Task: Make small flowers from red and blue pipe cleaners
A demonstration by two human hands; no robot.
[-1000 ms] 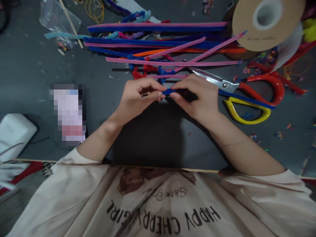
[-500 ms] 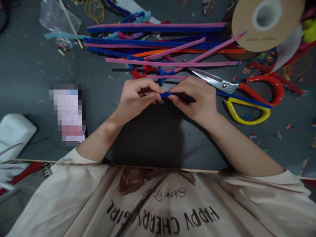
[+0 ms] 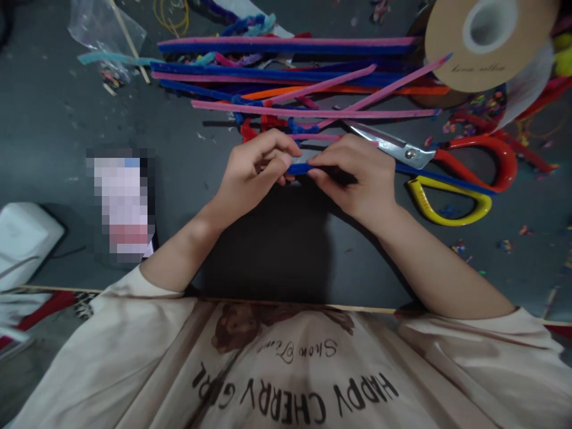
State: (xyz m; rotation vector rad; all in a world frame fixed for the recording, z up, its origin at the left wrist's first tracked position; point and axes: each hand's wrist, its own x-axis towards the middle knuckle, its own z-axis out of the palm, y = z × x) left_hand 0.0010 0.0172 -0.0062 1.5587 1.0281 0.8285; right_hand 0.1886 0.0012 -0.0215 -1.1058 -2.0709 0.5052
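Between my two hands runs a blue pipe cleaner [image 3: 298, 169], whose long tail passes under my right palm and out to the right, across the scissors. My left hand [image 3: 257, 167] pinches its left end between thumb and fingers; the very tip is hidden by them. A few centimetres along, my right hand [image 3: 357, 173] grips it with thumb and forefinger. Just beyond my fingertips lie short twisted red pieces [image 3: 268, 123] and blue pieces [image 3: 301, 125] of pipe cleaner. The scissors [image 3: 402, 149], with one red and one yellow handle, lie partly open beside my right hand.
Pink, blue and orange pipe cleaners [image 3: 313, 112] lie across the far side. A ribbon spool [image 3: 447, 53] stands at the far right, among colourful scraps. To the left are a blurred-out phone [image 3: 123, 205], a white device [image 3: 27, 244] and a clear plastic bag [image 3: 107, 30].
My left thumb and fingers have shifted slightly on the blue pipe cleaner, and a little more of it shows between the hands. The view has moved slightly.
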